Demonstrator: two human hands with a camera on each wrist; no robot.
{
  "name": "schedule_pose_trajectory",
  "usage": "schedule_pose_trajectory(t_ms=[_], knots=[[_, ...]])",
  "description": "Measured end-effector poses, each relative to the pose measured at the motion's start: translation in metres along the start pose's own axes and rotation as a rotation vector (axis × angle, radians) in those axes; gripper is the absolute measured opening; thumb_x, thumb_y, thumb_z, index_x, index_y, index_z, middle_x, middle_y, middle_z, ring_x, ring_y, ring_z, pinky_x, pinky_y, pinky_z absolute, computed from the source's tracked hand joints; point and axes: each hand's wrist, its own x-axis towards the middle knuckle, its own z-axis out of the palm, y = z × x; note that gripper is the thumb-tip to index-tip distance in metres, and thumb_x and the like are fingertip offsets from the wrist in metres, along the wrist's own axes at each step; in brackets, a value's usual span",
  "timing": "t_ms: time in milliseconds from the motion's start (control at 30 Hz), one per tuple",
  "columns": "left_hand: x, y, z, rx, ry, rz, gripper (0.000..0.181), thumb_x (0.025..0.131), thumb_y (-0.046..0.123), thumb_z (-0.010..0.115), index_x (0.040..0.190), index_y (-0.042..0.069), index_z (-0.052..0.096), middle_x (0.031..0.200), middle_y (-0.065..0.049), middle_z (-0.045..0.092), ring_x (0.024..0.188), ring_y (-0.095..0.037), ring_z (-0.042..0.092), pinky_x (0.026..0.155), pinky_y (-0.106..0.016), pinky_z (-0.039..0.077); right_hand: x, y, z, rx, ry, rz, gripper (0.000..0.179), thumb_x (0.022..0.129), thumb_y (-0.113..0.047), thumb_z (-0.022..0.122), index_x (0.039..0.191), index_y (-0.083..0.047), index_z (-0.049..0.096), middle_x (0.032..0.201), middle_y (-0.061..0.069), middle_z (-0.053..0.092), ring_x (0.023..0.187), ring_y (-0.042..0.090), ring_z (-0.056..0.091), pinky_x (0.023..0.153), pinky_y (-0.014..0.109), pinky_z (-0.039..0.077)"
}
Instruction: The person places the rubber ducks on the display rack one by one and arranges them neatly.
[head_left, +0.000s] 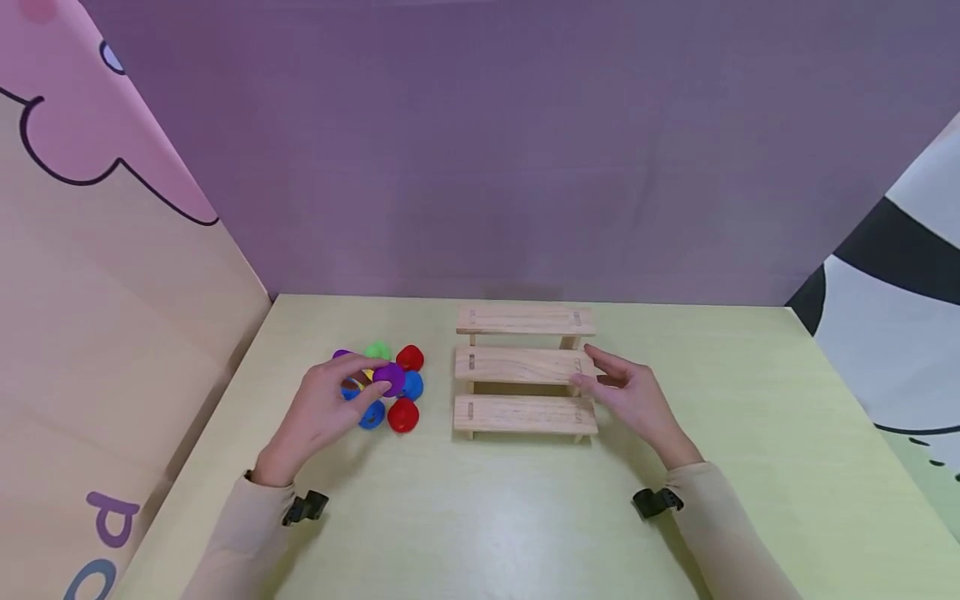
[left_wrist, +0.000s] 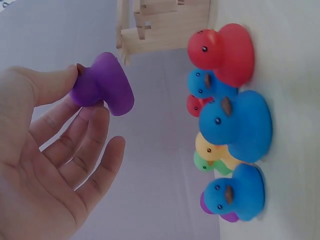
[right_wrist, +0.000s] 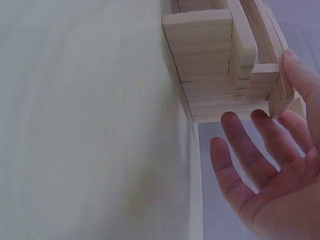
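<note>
A left hand point(head_left: 324, 410) pinches a small, rounded purple toy point(head_left: 389, 379) while a right hand point(head_left: 636, 402) holds a pale wooden three-step rack point(head_left: 525, 365).
The purple toy sits between thumb and fingertips, above a cluster of glossy rounded toys (two red point(head_left: 403, 415), several blue point(head_left: 372, 415), one bright green point(head_left: 377, 351), others partly hidden by the hand) on a pale yellowish tabletop point(head_left: 487, 517); the rack stands just right of them, the right thumb and fingers at the right end of its middle step, and a plain purple panel point(head_left: 525, 150) rises behind the tabletop.
</note>
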Motion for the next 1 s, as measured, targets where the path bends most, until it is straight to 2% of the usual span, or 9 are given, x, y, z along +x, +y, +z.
schedule_pose_trajectory(t_ms=[133,233,433,600,733,867,1000], knots=[[0.005,0.006,0.005,0.005,0.022,0.035,0.027,0.098,0.018,0.079,0.125,0.013,0.078,0.116,-0.002,0.078,0.093,-0.018,0.074,0.085,-0.044,0.063,0.001,0.001,-0.001,-0.029,0.015,-0.017,0.068,0.098,-0.048,0.076,0.157,-0.024,0.055,0.164,0.008,0.050,0.137,0.037,0.063,0.106,0.056,0.055],[0.010,0.011,0.008,0.005,0.022,0.051,0.028,0.098,0.020,0.078,0.125,0.014,0.078,0.117,-0.002,0.078,0.094,-0.018,0.073,0.085,-0.044,0.063,0.002,0.001,-0.001,-0.034,0.023,-0.032,0.067,0.098,-0.048,0.076,0.157,-0.023,0.055,0.163,0.006,0.052,0.139,0.038,0.061,0.105,0.057,0.057],[0.017,0.020,0.014,-0.002,-0.010,0.032,0.033,0.098,0.024,0.079,0.128,0.013,0.077,0.120,-0.002,0.078,0.099,-0.018,0.072,0.089,-0.044,0.063,0.002,0.002,0.000,-0.030,0.020,-0.024,0.066,0.098,-0.049,0.076,0.155,-0.023,0.057,0.162,0.010,0.053,0.139,0.040,0.061,0.106,0.059,0.055],[0.022,0.027,0.020,-0.025,-0.024,0.044,0.032,0.098,0.023,0.078,0.129,0.015,0.077,0.122,-0.003,0.078,0.105,-0.022,0.072,0.091,-0.049,0.062,0.000,-0.001,0.000,-0.039,0.016,-0.010,0.069,0.098,-0.050,0.075,0.157,-0.022,0.055,0.163,0.011,0.051,0.141,0.041,0.059,0.109,0.061,0.053],[0.025,0.031,0.025,-0.039,-0.032,0.038,0.031,0.098,0.023,0.078,0.128,0.018,0.078,0.122,-0.001,0.077,0.105,-0.023,0.071,0.090,-0.049,0.061,-0.002,-0.004,0.000,-0.057,0.020,-0.011,0.070,0.098,-0.050,0.075,0.157,-0.019,0.055,0.162,0.013,0.052,0.140,0.041,0.059,0.107,0.061,0.054],[0.026,0.034,0.030,-0.055,-0.048,0.023,0.031,0.098,0.026,0.078,0.129,0.021,0.077,0.122,0.002,0.077,0.103,-0.022,0.071,0.089,-0.048,0.061,-0.004,-0.005,0.002,-0.068,0.038,-0.046,0.065,0.098,-0.047,0.076,0.154,-0.017,0.059,0.159,0.014,0.056,0.135,0.041,0.064,0.101,0.054,0.059],[0.028,0.037,0.034,-0.052,-0.061,0.029,0.033,0.099,0.030,0.077,0.131,0.023,0.076,0.123,0.005,0.076,0.108,-0.020,0.071,0.092,-0.045,0.060,-0.004,-0.003,0.006,-0.038,0.056,-0.070,0.060,0.100,-0.042,0.075,0.153,-0.016,0.060,0.158,0.012,0.057,0.127,0.039,0.070,0.093,0.029,0.060]])
